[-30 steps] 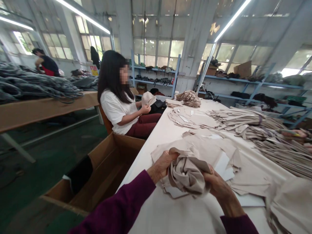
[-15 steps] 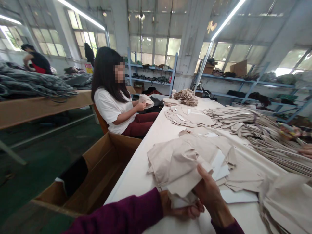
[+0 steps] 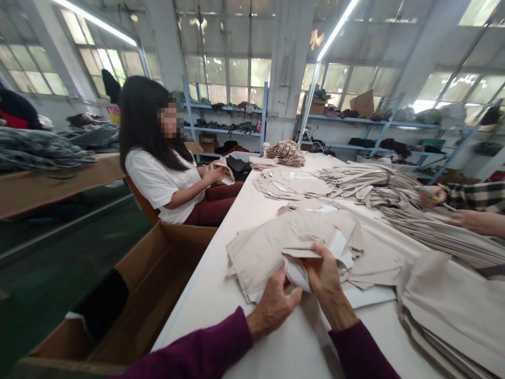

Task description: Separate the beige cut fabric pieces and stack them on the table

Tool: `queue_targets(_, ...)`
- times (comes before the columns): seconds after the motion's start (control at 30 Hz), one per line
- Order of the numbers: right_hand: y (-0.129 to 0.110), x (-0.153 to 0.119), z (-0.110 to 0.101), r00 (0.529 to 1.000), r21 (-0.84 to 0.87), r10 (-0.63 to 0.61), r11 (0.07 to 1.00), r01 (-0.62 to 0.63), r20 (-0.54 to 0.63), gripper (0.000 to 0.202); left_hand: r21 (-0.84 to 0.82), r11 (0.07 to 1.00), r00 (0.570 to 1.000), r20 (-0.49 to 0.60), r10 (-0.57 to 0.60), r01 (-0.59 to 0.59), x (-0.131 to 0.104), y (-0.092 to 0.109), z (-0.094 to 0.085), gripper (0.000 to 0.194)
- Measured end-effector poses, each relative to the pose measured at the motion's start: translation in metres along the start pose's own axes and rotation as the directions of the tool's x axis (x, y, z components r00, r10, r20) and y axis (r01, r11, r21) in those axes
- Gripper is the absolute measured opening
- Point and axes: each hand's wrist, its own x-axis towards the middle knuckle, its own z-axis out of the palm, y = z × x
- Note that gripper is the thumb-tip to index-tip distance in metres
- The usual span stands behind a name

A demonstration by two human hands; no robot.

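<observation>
My left hand (image 3: 274, 302) and my right hand (image 3: 326, 279) are close together over the near part of the white table. Between them is a small beige fabric piece (image 3: 302, 253), folded so that a white layer (image 3: 295, 271) shows. The right thumb and fingers pinch its right side. Closed at its lower left edge is my left hand, its fingertips partly hidden. Just beyond lies a pile of flat beige fabric pieces (image 3: 260, 247), with white sheets (image 3: 337, 246) sticking out at its right.
An open cardboard box (image 3: 158, 263) stands left of the table (image 3: 197, 316). A seated person (image 3: 158, 173) handles beige cloth beyond it. Bundled beige strips (image 3: 445, 231) lie to the right, near another person's hands (image 3: 469, 220). A fabric stack (image 3: 453, 305) sits at near right.
My hands have lifted clear of the larger pile and now hold a small folded piece upright. The view has swung right, and another person's arms have come in at the right.
</observation>
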Motion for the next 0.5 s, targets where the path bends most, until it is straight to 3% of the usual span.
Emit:
queue_targets(0.07, 0.0, -0.005, 0.005, 0.999, -0.01, 0.029, 1.0, -0.029, 0.043, 0.015, 0.063, 0.998, 1.0, -0.002, 0.019, -0.019, 0.004, -0.001, 0.0, 0.013)
queue_targets(0.13, 0.001, -0.012, 0.01, 0.989, -0.097, 0.033, 0.995, -0.019, 0.147, 0.019, 0.135, 0.991, 0.994, -0.107, 0.012, 0.003, 0.013, -0.003, -0.006, 0.01)
queue_targets(0.23, 0.003, -0.021, 0.015, 0.947, -0.245, 0.043, 0.969, 0.039, 0.319, 0.022, 0.245, 0.964, 0.937, -0.35, -0.009, 0.101, 0.028, -0.007, -0.023, 0.007)
queue_targets(0.33, 0.008, -0.018, 0.011, 0.912, -0.5, 0.11, 0.859, 0.112, 0.394, 0.022, 0.349, 0.912, 0.885, -0.464, -0.032, 0.215, 0.034, -0.007, -0.037, 0.013)
queue_targets(0.4, 0.012, -0.009, 0.004, 0.891, -0.694, 0.131, 0.68, 0.239, 0.435, 0.016, 0.423, 0.886, 0.883, -0.469, 0.034, 0.19, 0.031, -0.004, -0.037, 0.017)
queue_targets(0.43, 0.015, -0.004, 0.0, 0.881, -0.744, 0.127, 0.598, 0.298, 0.455, 0.013, 0.46, 0.879, 0.894, -0.435, 0.104, 0.122, 0.028, -0.001, -0.033, 0.018)
queue_targets(0.5, 0.018, 0.004, -0.007, 0.868, -0.754, 0.076, 0.537, 0.379, 0.49, 0.01, 0.516, 0.849, 0.918, -0.275, 0.284, -0.108, 0.019, 0.002, -0.023, 0.021)
